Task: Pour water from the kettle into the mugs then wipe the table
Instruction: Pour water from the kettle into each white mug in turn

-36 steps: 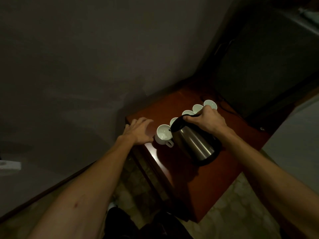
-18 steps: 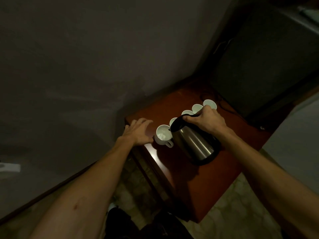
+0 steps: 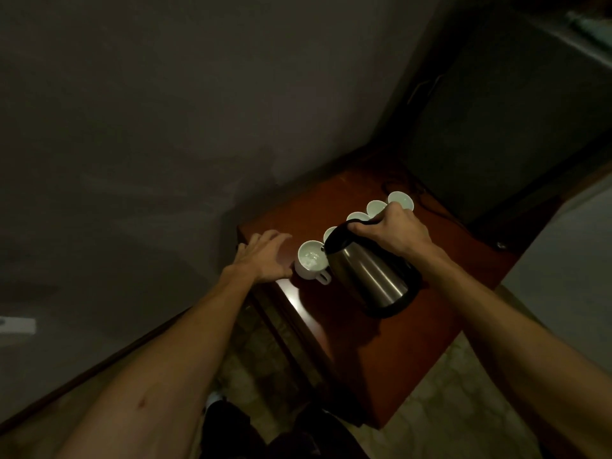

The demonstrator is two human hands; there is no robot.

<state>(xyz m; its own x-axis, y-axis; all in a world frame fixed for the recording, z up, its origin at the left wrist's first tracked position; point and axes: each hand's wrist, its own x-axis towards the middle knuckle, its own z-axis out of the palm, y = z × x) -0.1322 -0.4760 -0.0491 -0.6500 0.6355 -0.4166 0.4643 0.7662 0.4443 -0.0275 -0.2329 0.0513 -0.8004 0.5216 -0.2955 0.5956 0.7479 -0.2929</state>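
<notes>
My right hand point(image 3: 392, 231) grips the black handle of a steel kettle point(image 3: 367, 276), which is tilted with its spout over the nearest white mug point(image 3: 310, 263). Water lies in that mug. Several more white mugs run in a row behind it, the farthest one point(image 3: 401, 199) near the table's back. My left hand point(image 3: 261, 256) rests flat on the red-brown table point(image 3: 414, 342), fingers spread, right beside the nearest mug at the table's left corner.
A grey wall stands behind and left of the table. A dark cabinet point(image 3: 503, 120) rises at the back right, with a black cord point(image 3: 427, 200) on the table near it. Patterned floor tiles point(image 3: 447, 409) lie below the table's front edges.
The kettle stays tilted over the nearest mug and the water in it looks more disturbed. Both hands have barely moved.
</notes>
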